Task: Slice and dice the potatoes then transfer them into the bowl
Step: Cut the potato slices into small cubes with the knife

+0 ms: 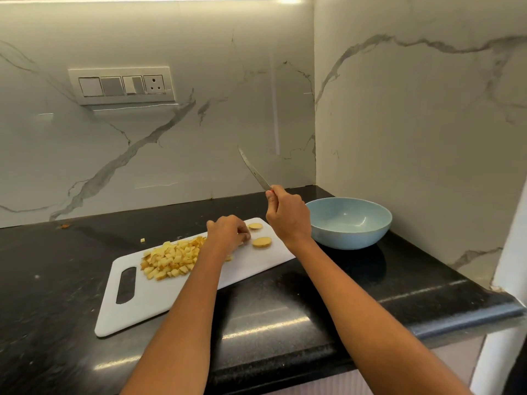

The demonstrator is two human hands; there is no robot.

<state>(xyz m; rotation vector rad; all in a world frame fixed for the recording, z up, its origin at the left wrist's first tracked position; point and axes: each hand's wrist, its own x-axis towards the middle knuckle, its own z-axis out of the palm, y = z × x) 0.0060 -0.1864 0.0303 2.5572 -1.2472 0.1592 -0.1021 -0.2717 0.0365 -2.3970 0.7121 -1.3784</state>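
While diced potato (171,259) lay heaped on the white cutting board (137,306) on the black counter (57,280), the left hand (228,233) rested curled beside two potato slices (261,242); the right hand (288,216) gripped a raised knife (253,169) near the blue bowl (349,223).

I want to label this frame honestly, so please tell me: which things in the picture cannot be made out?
- Head view: what the left hand holds on the cutting board is covered by the hand itself.
- Head view: the knife handle is hidden inside the right hand.
- Head view: the small orange scrap on the counter is too small to identify.
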